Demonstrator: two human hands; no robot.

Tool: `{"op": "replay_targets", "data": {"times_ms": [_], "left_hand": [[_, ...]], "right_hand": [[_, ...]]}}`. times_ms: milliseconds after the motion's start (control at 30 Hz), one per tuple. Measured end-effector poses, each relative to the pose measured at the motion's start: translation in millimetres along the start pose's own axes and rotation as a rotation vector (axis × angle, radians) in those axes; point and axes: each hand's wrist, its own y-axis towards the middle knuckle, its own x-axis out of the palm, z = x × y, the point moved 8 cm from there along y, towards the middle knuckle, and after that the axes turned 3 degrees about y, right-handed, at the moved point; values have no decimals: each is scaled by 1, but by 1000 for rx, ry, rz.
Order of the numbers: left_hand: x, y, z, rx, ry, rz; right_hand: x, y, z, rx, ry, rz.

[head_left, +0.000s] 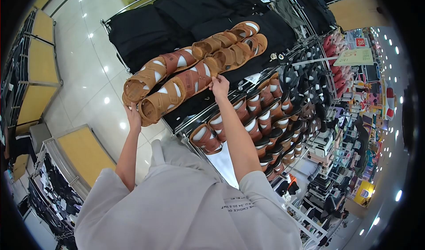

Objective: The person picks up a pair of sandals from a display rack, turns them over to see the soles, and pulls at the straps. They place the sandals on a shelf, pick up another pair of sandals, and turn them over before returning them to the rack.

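Observation:
Two rows of brown and reddish-brown sandals, nested into one another, lie side by side over black folded clothes [137, 26]. At the near left end of the rows, my left hand [133, 116] has its fingers closed at the heel of a tan sandal [152, 109]. My right hand [219, 87] pinches the lower edge of the near row, beside a reddish-brown sandal [193, 79]. White filling shows between several straps. The fingertips of my left hand are partly hidden by the sandals.
A rack of sandals [206, 139] stands below the clothes, right of my body, with black footwear beyond. A metal rail [195, 121] edges the display. Shelves with yellow panels [86, 152] stand at the left, beside tiled floor [95, 97]. A price sign [354, 57] hangs at the right.

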Motion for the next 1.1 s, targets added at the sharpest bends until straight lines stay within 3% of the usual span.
{"op": "replay_targets", "data": {"times_ms": [100, 300, 500, 867, 967, 1100], "left_hand": [[1, -2, 10, 10, -25, 24], [2, 3, 12, 83, -98, 84], [2, 12, -10, 69, -104, 116], [2, 14, -2, 11, 71, 140], [-2, 21, -5, -155, 6, -25], [-7, 30, 12, -156, -266, -53]], "right_hand": [[0, 3, -4, -62, 61, 17], [-8, 3, 15, 26, 417, 173], [-16, 1, 13, -119, 557, 218], [-13, -15, 11, 121, 285, 62], [-14, -27, 16, 122, 230, 21], [-16, -40, 22, 111, 174, -21]]}}
